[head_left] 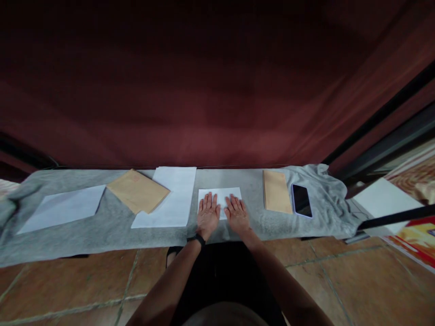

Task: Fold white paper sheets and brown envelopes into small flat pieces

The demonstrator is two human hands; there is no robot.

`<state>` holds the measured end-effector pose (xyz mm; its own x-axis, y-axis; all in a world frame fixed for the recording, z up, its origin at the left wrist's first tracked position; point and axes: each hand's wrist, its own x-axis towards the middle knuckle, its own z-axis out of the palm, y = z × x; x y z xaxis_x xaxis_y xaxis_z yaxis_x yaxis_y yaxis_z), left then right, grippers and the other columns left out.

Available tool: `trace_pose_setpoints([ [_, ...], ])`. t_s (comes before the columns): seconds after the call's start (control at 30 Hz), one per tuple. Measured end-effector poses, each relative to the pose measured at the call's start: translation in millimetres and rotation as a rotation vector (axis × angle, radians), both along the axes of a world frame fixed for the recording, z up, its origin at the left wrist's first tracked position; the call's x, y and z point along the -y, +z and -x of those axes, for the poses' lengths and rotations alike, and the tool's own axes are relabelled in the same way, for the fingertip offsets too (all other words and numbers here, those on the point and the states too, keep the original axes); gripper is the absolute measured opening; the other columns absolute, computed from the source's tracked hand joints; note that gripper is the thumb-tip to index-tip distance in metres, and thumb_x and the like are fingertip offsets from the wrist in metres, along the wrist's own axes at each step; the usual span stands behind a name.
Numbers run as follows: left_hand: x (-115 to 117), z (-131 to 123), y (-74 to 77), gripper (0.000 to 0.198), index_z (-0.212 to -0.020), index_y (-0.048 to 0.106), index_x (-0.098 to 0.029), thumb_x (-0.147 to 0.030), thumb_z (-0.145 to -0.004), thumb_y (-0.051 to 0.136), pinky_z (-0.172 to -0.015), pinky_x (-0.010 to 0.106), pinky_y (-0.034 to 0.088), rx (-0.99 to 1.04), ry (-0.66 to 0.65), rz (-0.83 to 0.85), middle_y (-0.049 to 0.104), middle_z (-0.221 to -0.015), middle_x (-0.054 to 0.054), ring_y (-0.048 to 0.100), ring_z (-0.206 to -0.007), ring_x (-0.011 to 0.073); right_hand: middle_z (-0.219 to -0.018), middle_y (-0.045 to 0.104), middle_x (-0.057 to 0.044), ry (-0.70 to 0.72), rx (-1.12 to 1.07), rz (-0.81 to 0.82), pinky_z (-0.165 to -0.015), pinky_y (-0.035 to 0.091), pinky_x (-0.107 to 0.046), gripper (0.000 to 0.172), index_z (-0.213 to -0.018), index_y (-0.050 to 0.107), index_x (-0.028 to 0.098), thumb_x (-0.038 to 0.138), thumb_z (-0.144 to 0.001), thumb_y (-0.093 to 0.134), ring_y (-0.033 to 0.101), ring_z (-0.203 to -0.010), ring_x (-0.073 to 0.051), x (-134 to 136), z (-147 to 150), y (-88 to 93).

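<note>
Brightness: dim overall; the red curtain (217, 81) sinks to near black toward the top.
Light: soft and even, strongest on the folded white paper (220, 195) at mid-table.
Shadows: faint, below the near edge of the grey cloth (102, 228).
Glare: slight sheen on floor tiles.
Distortion: wide-angle bowing at edges.
Sharpness: somewhat soft, grainy.

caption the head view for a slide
Left hand and right hand flat on small white paper sheet on grey cloth

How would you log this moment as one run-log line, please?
left hand: flat on small white paper | right hand: same paper | to their right: brown envelope, phone | under: grey cloth
</note>
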<state>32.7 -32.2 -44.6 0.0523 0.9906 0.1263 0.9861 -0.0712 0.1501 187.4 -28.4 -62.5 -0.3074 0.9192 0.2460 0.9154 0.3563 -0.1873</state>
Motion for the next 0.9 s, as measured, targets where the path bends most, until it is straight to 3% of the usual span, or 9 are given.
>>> trace_pose_setpoints([
  [0.37, 21.5, 22.6, -2.3, 0.063, -0.155, 0.035, -0.004, -0.042, -0.105, 0.027, -0.123, 0.048, 0.027, -0.029, 0.042, -0.052, 0.032, -0.162, 0.02, 0.027, -0.153, 0.0291, -0.158, 0.042, -0.016, -0.085, 0.016, -0.079, -0.119, 0.028, -0.051, 0.055, -0.154, 0.04, 0.012, 0.037, -0.105, 0.037, 0.043, -0.144, -0.031, 10.2, -33.7, -4.0],
  [0.53, 44.0, 33.0, 1.4, 0.06, -0.156, 0.037, -0.016, -0.044, -0.104, 0.032, -0.123, 0.049, 0.027, -0.043, -0.07, -0.037, 0.034, -0.162, 0.012, 0.028, -0.152, 0.0274, -0.157, 0.043, -0.016, -0.088, 0.007, -0.1, -0.119, 0.029, -0.05, 0.056, -0.154, 0.04, 0.011, 0.038, -0.105, 0.036, 0.044, -0.143, -0.031, 13.9, -36.4, -3.9],
  [0.67, 52.7, 38.2, 6.0, 0.055, -0.154, 0.041, -0.018, -0.039, -0.103, 0.036, -0.122, 0.048, 0.029, -0.086, -0.138, 0.01, 0.037, -0.161, 0.011, 0.032, -0.151, 0.0275, -0.156, 0.044, -0.017, -0.097, 0.01, -0.106, -0.119, 0.029, -0.05, 0.055, -0.152, 0.043, 0.009, 0.037, -0.105, 0.036, 0.043, -0.144, -0.031, 16.1, -37.1, -1.2],
  [0.9, 44.1, 37.7, 11.9, 0.053, -0.147, 0.049, -0.013, -0.011, -0.095, 0.041, -0.114, 0.05, 0.04, -0.158, -0.228, 0.14, 0.047, -0.153, 0.021, 0.043, -0.144, 0.033, -0.154, 0.05, -0.013, 0.136, 0.017, -0.088, -0.123, 0.025, -0.049, 0.049, -0.148, 0.049, 0.015, 0.035, -0.105, 0.041, 0.044, -0.144, -0.025, 27.9, -44.1, 7.6],
])
